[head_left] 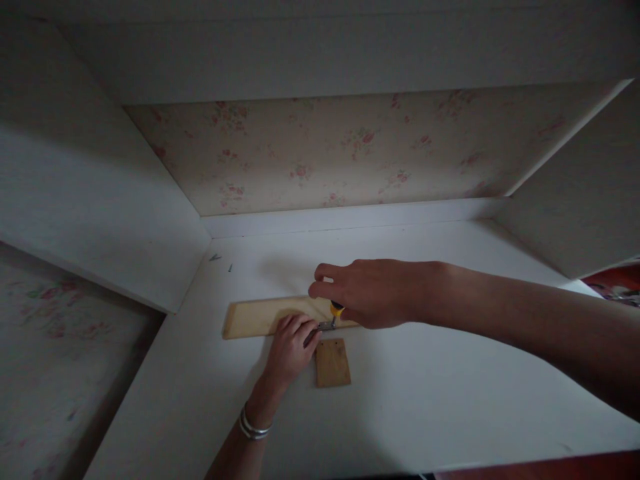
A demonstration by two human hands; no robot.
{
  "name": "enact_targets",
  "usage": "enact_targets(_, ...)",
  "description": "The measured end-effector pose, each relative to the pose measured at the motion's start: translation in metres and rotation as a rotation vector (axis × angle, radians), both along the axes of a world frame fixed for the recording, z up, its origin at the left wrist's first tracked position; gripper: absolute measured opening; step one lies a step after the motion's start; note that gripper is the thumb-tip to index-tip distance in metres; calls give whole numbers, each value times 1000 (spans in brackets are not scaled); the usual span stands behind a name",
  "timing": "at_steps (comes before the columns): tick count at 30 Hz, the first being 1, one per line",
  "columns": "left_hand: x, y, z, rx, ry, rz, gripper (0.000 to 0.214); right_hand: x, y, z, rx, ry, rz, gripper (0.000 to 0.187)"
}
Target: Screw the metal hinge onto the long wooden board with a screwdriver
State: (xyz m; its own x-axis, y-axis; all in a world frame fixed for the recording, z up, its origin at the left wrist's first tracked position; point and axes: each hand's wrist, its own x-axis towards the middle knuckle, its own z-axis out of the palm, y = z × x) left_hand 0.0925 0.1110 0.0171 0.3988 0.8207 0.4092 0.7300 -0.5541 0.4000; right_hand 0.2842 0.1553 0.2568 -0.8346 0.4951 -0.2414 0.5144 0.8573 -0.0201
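Note:
My right hand (375, 293) is closed around a screwdriver (336, 309) with a yellow and black handle, mostly hidden by the fingers. Its shaft points down onto a small metal hinge (327, 326) at the near edge of a long pale wooden board (255, 317). My left hand (293, 343), with metal bracelets on the wrist, pinches the hinge's left part and rests against the board. Just below the hinge lies a small, square-like wooden block (333, 363), with small dark marks near its top edge.
Several small screws (215, 257) lie at the back left of the white tabletop (430, 400), with a single screw (231, 268) nearby. White panels (100, 167) stand at both sides. A low ledge (350, 218) runs along the floral-papered wall (350, 153), beneath an overhanging white panel (340, 60).

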Motion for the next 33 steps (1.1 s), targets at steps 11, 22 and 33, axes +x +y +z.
enact_targets(11, 0, 0, 1, 17, -12, -7, 14, 4, 4, -1, 8, -47, -54, 25)
enact_targets(22, -1, -2, 4, 8, -33, 0, 13, -5, 1, -2, 85, -113, -125, 32)
enact_targets(33, -3, -2, 3, 11, -22, 3, 14, -6, -2, 0, 79, -86, -129, 36)
